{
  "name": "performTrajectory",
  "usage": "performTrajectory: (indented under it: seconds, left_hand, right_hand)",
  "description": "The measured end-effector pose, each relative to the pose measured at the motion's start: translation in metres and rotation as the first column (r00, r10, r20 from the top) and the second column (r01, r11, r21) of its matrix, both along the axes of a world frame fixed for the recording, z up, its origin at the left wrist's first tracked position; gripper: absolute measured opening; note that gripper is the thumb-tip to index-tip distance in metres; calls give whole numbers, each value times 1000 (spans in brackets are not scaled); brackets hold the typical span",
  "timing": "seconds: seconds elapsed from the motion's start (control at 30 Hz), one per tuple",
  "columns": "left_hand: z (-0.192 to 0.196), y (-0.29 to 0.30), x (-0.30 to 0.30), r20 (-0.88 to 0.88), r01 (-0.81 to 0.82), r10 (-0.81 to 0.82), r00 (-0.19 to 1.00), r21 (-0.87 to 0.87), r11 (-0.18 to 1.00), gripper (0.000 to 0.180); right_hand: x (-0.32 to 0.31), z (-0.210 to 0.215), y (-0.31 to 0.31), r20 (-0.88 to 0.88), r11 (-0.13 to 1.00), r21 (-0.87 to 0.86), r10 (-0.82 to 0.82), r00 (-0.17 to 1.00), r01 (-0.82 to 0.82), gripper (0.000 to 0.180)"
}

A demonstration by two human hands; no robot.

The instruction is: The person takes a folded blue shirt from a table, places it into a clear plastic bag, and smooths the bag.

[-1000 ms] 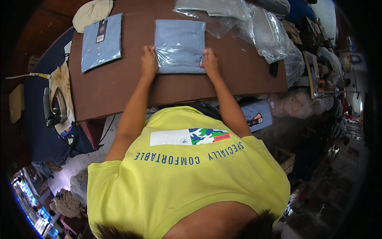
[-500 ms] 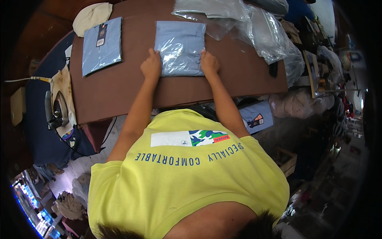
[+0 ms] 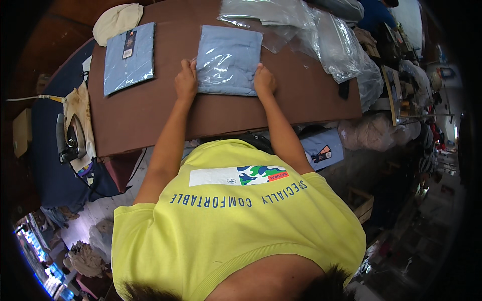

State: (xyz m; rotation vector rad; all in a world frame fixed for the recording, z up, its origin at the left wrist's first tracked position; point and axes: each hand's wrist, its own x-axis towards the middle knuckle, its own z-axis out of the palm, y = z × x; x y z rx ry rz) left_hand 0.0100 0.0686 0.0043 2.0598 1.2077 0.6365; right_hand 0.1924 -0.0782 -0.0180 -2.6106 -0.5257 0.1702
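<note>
A folded light-blue shirt in a clear plastic bag (image 3: 229, 60) lies in front of me on the brown padded table (image 3: 170, 118). At its left side my left hand (image 3: 186, 80) is closed, pinching the bag's loose plastic edge, which is drawn out a little from the shirt. My right hand (image 3: 264, 81) grips the lower right side of the same bag, fingers curled at its edge. The bag is slightly tilted, and light glints off the wrinkled film. A second bagged blue shirt (image 3: 129, 59), with a dark tag and buttons showing, rests farther left.
Clear plastic bags (image 3: 331, 42) are heaped at the table's far right, near a small black object (image 3: 344, 90). An iron (image 3: 73, 140) stands on a stained cloth at the left. A beige cloth bundle (image 3: 117, 22) lies at the far left. Another tagged blue shirt (image 3: 324, 148) is below the table edge.
My left hand has moved slightly left and away from the shirt, pulling the bag's edge outward. The bagged shirt has turned a little clockwise. My right hand has barely moved.
</note>
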Motion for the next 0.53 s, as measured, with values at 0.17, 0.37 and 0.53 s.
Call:
performTrajectory:
  seconds: [0.17,0.37,0.53]
  left_hand:
    - [-19,16,16,-132,-61,59,989,-11,998,36]
    - [-22,15,30,-342,-60,85,936,82,995,40]
    - [-28,11,37,-494,1,86,865,174,985,32]
  right_hand:
    - [-1,3,1,9,999,26,-28,1000,28,48]
    - [1,8,6,35,991,-130,-17,999,21,46]
    - [5,6,16,106,965,-259,75,992,-45,44]
